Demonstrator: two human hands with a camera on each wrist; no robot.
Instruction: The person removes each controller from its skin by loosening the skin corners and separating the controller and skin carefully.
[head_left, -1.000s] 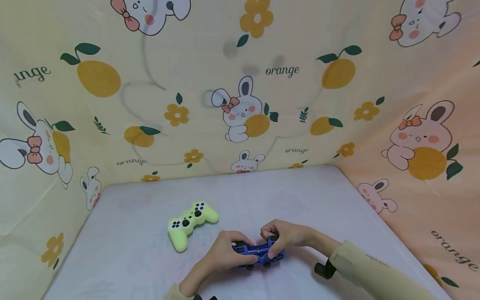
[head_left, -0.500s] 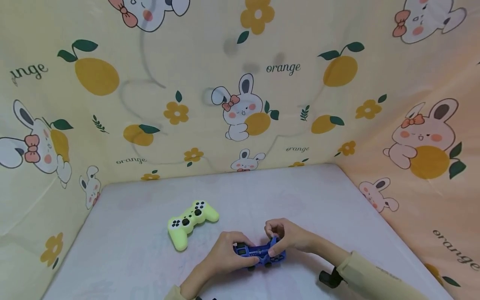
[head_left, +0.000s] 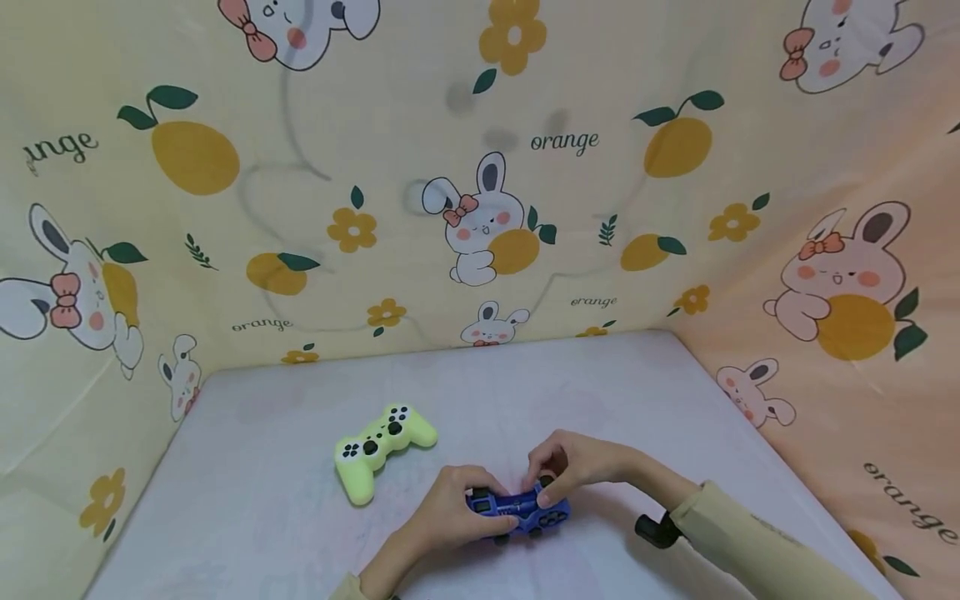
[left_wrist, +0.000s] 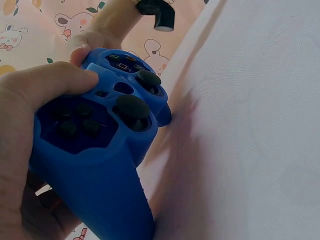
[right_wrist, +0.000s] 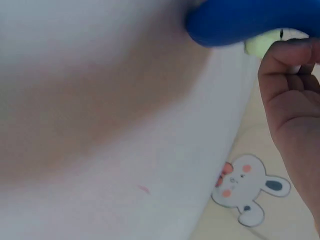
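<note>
At the far left of the work, a yellow-green controller (head_left: pixel 384 446) lies flat on the table (head_left: pixel 262 500), buttons up, untouched and a little apart from the hands. Just to its right and nearer, the left hand (head_left: pixel 450 512) grips the left handle of a blue controller (head_left: pixel 517 510) — the left wrist view shows the thumb (left_wrist: pixel 60 82) curled over the top edge above the directional buttons, the palm wrapped round the grip. The blue controller is low over the table, near its front edge; whether it rests on the surface cannot be told. On its right side, the right hand (head_left: pixel 577 471) comes over from the far side, fingers bent onto the top and right end of the blue shell. Both thumbsticks (left_wrist: pixel 132 107) show through the soft blue skin, which looks fully seated on that side — judging by this, the cover is largely on, with perhaps only the right end left to settle.
</note>
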